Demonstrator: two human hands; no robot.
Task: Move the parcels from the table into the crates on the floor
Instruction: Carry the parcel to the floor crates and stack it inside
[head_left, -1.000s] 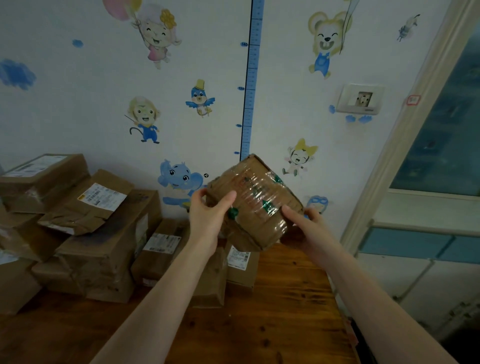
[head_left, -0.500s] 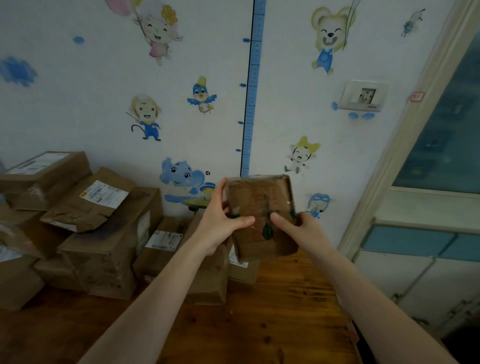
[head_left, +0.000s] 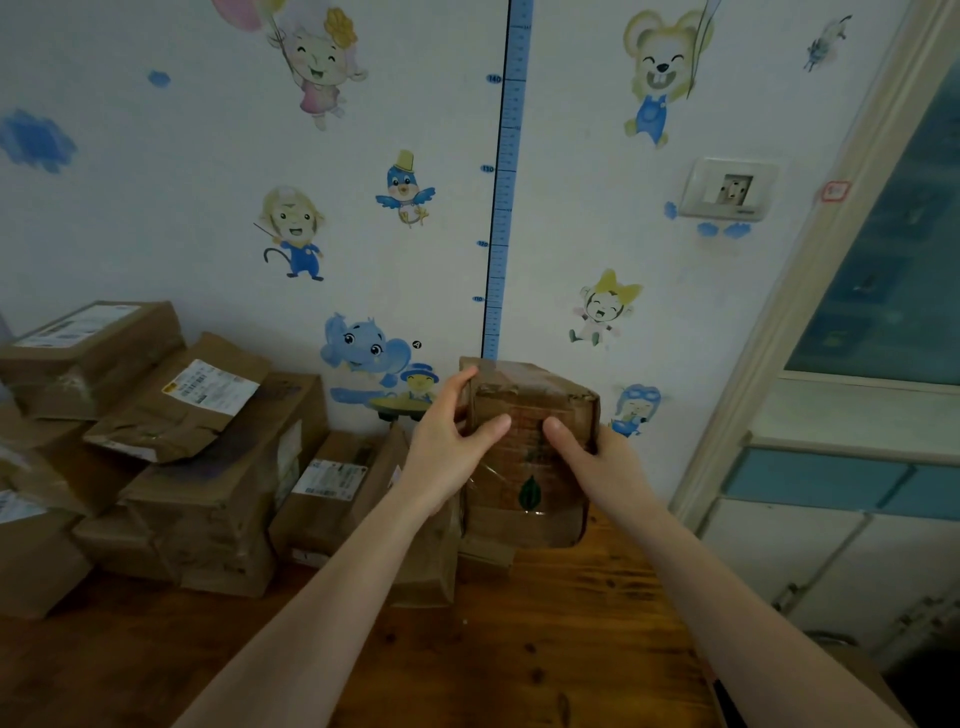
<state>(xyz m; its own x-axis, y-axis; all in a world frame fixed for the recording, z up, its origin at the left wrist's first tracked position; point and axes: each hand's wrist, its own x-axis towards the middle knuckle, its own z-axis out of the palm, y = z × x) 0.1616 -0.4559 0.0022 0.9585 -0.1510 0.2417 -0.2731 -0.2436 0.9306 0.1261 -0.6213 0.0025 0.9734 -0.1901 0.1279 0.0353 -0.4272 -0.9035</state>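
- Gripping a small brown cardboard parcel (head_left: 530, 467), bound in shiny clear tape and bearing a green leaf-shaped mark on its near face, are two bare hands. It hangs in the air above the right part of the dark brown wooden tabletop (head_left: 519, 654), close to the back edge.
- The left hand (head_left: 447, 457) clasps the parcel's left side, with the thumb laid across the near face and the fingers curled round the upper left corner.
- The right hand (head_left: 597, 462) clasps the right side. Its thumb presses on the near face, and its other fingers are hidden behind the box.
- The two thumb tips lie near each other on that face, but apart.
- A heap of other brown cardboard parcels (head_left: 208, 467), several with white shipping labels, is stacked along the tabletop's back edge. It runs from the left edge to just below the held one.
- Behind stands a pale wall with cartoon animal stickers (head_left: 358, 348). A blue height-ruler strip (head_left: 511, 156) runs straight up from the held box, and a white wall socket (head_left: 730, 189) sits to the upper right.
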